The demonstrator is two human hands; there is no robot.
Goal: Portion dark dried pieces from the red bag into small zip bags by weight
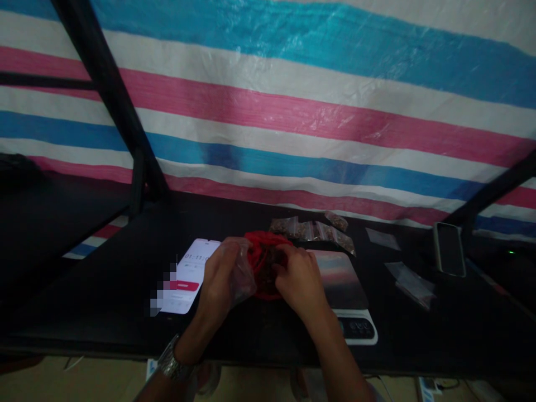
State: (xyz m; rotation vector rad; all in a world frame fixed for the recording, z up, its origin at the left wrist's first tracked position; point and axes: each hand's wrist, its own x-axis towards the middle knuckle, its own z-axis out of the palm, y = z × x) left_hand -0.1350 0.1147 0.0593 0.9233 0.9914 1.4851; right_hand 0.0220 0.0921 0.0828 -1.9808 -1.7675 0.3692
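Observation:
My left hand point(220, 273) is closed on a clear plastic bag point(243, 279), held at the left side of a red plastic bag point(262, 239). Dark brown, crumbly dried material point(266, 274) fills the open red bag. My right hand point(302, 279) reaches into it from the right, its fingers bent and pinched at the material; what lies between the fingertips is too dark to make out. Just right of that hand sits a white digital scale point(343, 279) with a flat metal plate. Behind the red bag lie several small clear bags point(285, 226) with brown contents.
A lit phone point(184, 285) showing a timer lies left of my left hand. Flat clear bags point(410, 283) rest right of the scale, with another phone point(449, 249) beyond. Black frame bars point(113, 100) and a striped plastic sheet point(293, 106) rise behind the black table point(104, 301).

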